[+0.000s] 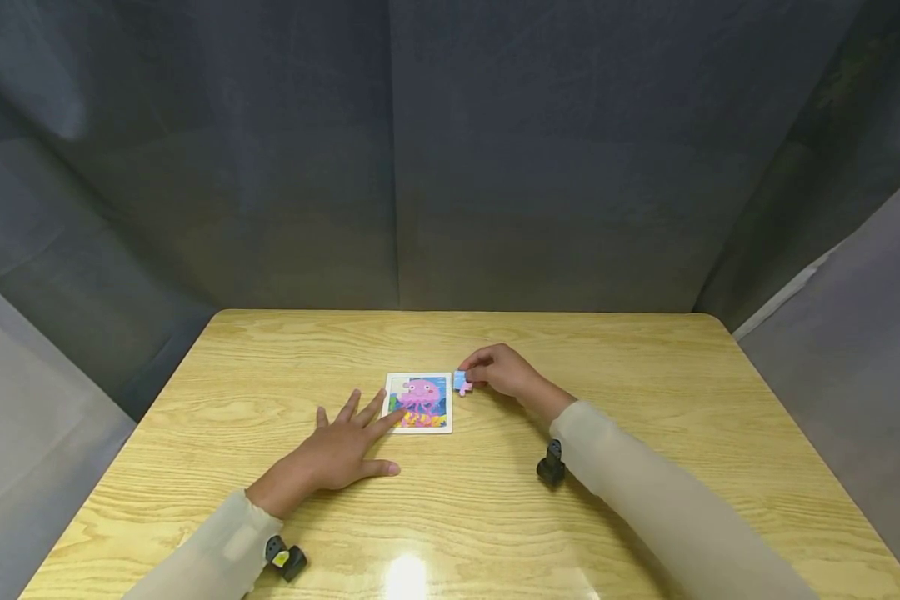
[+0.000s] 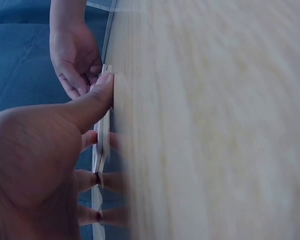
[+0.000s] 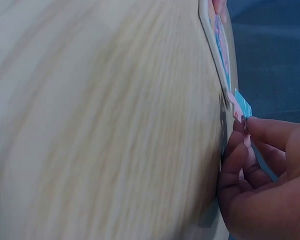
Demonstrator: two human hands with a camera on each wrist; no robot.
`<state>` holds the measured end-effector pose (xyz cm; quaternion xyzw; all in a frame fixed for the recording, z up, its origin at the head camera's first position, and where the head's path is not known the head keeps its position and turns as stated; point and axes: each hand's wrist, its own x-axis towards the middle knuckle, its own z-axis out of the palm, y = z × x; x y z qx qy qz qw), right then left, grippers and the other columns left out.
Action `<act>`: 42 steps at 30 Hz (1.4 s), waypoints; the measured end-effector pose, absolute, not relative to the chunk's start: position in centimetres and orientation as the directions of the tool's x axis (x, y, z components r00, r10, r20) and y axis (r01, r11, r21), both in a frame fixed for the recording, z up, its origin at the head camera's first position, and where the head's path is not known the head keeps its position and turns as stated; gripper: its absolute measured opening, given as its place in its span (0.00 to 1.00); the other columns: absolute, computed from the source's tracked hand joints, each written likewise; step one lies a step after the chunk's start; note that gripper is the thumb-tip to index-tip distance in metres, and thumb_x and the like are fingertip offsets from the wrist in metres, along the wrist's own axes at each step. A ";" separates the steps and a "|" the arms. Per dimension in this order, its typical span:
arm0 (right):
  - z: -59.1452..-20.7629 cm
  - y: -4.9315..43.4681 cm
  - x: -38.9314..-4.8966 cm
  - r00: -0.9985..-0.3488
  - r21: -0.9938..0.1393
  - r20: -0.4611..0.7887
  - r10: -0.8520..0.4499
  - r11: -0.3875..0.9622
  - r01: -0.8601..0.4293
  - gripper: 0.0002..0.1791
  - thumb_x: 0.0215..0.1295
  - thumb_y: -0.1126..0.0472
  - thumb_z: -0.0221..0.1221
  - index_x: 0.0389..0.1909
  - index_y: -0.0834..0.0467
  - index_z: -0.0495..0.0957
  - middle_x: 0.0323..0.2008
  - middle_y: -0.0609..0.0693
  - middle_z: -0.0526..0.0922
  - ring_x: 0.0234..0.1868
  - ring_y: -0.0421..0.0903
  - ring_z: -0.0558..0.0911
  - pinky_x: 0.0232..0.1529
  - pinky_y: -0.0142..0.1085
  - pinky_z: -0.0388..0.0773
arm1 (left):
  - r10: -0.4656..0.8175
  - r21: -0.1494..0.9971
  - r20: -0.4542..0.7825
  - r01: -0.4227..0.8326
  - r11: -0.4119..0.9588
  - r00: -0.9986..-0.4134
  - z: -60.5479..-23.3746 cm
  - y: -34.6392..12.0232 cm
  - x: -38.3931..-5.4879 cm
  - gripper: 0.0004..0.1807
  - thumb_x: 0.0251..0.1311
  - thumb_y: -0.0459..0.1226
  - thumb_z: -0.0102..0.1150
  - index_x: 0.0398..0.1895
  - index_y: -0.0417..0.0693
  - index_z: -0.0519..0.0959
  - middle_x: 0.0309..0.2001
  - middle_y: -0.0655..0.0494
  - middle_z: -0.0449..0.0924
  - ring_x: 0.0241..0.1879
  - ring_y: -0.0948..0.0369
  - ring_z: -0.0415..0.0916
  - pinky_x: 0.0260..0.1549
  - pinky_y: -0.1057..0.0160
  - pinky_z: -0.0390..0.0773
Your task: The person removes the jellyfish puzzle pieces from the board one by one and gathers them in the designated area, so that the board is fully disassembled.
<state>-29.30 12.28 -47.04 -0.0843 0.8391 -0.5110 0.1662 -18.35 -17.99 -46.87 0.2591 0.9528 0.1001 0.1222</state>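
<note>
Table (image 1: 645, 400): pale wood grain.
Left hand (image 1: 335, 454): fingers apart, touching jellyfish puzzle (image 1: 424, 392).
Right hand (image 1: 506, 371): pinches 1 piece (image 1: 461, 380) beside it.

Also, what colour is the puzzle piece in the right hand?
Blue and pink; the puzzle piece shows best in the head view.

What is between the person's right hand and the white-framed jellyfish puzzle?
A loose blue-and-pink puzzle piece. The head view shows it pinched in the fingertips of the right hand, just right of the white frame.
</note>
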 end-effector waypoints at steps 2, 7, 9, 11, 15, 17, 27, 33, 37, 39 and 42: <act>-47.0 12.7 -29.1 -0.933 -0.883 -0.192 -0.304 0.469 0.029 0.08 0.73 0.65 0.62 0.47 0.62 0.87 0.42 0.54 0.86 0.38 0.45 0.83 0.41 0.37 0.82 | 0.519 0.251 -0.181 0.471 0.846 -0.836 -46.9 -18.0 -18.4 0.46 0.66 0.66 0.54 0.83 0.65 0.53 0.84 0.46 0.39 0.80 0.33 0.35 0.60 0.13 0.43; -47.1 13.4 -28.9 -0.936 -0.883 -0.179 -0.303 0.470 0.016 0.08 0.72 0.67 0.62 0.46 0.64 0.86 0.42 0.55 0.86 0.38 0.46 0.82 0.42 0.36 0.82 | 0.519 0.245 -0.181 0.473 0.847 -0.835 -46.9 -18.1 -18.5 0.46 0.66 0.66 0.54 0.83 0.64 0.54 0.84 0.46 0.39 0.80 0.33 0.35 0.60 0.13 0.44; -47.4 13.6 -28.9 -0.941 -0.869 -0.159 -0.298 0.494 -0.010 0.07 0.71 0.67 0.62 0.44 0.63 0.87 0.41 0.54 0.86 0.38 0.45 0.81 0.41 0.35 0.81 | 0.521 0.245 -0.181 0.474 0.846 -0.834 -46.9 -18.1 -18.5 0.46 0.66 0.66 0.54 0.83 0.64 0.54 0.84 0.46 0.39 0.80 0.33 0.35 0.59 0.13 0.44; -47.7 13.8 -29.0 -0.947 -0.840 -0.130 -0.293 0.540 -0.052 0.06 0.71 0.66 0.63 0.43 0.61 0.87 0.39 0.52 0.86 0.38 0.45 0.80 0.40 0.35 0.79 | 0.521 0.246 -0.180 0.475 0.845 -0.834 -46.8 -18.1 -18.6 0.46 0.66 0.66 0.54 0.83 0.64 0.54 0.84 0.46 0.39 0.80 0.33 0.35 0.59 0.13 0.44; -48.2 13.8 -29.1 -0.955 -0.770 -0.062 -0.289 0.622 -0.138 0.04 0.70 0.63 0.65 0.40 0.56 0.88 0.36 0.48 0.86 0.38 0.45 0.78 0.41 0.37 0.76 | 0.522 0.247 -0.177 0.476 0.844 -0.834 -46.8 -18.1 -18.6 0.46 0.66 0.66 0.54 0.83 0.64 0.54 0.84 0.46 0.39 0.80 0.33 0.35 0.59 0.13 0.44; -48.3 13.8 -29.0 -0.956 -0.756 -0.044 -0.289 0.635 -0.157 0.04 0.71 0.62 0.65 0.40 0.56 0.88 0.36 0.48 0.86 0.39 0.45 0.79 0.43 0.39 0.76 | 0.521 0.249 -0.177 0.475 0.844 -0.835 -46.8 -18.2 -18.6 0.46 0.66 0.66 0.54 0.83 0.64 0.54 0.84 0.46 0.39 0.80 0.33 0.35 0.59 0.13 0.44; -48.2 13.8 -28.7 -0.962 -0.785 -0.067 -0.263 0.609 -0.112 0.05 0.71 0.64 0.65 0.41 0.58 0.88 0.36 0.50 0.87 0.36 0.45 0.80 0.39 0.36 0.76 | 0.522 0.252 -0.181 0.474 0.844 -0.833 -47.0 -18.1 -18.6 0.46 0.67 0.66 0.54 0.84 0.65 0.53 0.84 0.47 0.39 0.80 0.33 0.35 0.60 0.13 0.43; -48.2 13.7 -28.6 -0.965 -0.796 -0.084 -0.248 0.599 -0.084 0.05 0.71 0.63 0.66 0.42 0.58 0.89 0.39 0.50 0.87 0.36 0.44 0.80 0.36 0.33 0.77 | 0.526 0.249 -0.175 0.479 0.842 -0.833 -47.1 -18.1 -18.6 0.46 0.66 0.67 0.54 0.84 0.65 0.53 0.84 0.46 0.39 0.80 0.33 0.35 0.59 0.13 0.43; -48.3 13.7 -28.6 -0.965 -0.802 -0.086 -0.246 0.592 -0.080 0.05 0.70 0.63 0.66 0.42 0.59 0.89 0.39 0.51 0.88 0.36 0.44 0.81 0.36 0.32 0.78 | 0.525 0.251 -0.177 0.477 0.842 -0.833 -47.0 -18.1 -18.6 0.46 0.66 0.67 0.54 0.83 0.64 0.53 0.84 0.46 0.39 0.80 0.33 0.35 0.59 0.13 0.43; -48.3 13.7 -28.6 -0.966 -0.805 -0.084 -0.245 0.588 -0.079 0.05 0.70 0.64 0.66 0.42 0.59 0.89 0.39 0.51 0.88 0.35 0.43 0.81 0.36 0.32 0.78 | 0.524 0.251 -0.177 0.477 0.842 -0.833 -47.0 -18.1 -18.6 0.46 0.66 0.67 0.54 0.83 0.64 0.54 0.84 0.46 0.39 0.80 0.33 0.35 0.59 0.13 0.43; -48.4 13.7 -28.6 -0.967 -0.810 -0.081 -0.241 0.581 -0.077 0.05 0.70 0.64 0.66 0.42 0.59 0.89 0.39 0.51 0.88 0.35 0.43 0.81 0.35 0.32 0.79 | 0.523 0.252 -0.177 0.475 0.843 -0.834 -47.0 -18.1 -18.6 0.46 0.66 0.67 0.54 0.83 0.64 0.54 0.84 0.46 0.39 0.80 0.33 0.35 0.59 0.13 0.43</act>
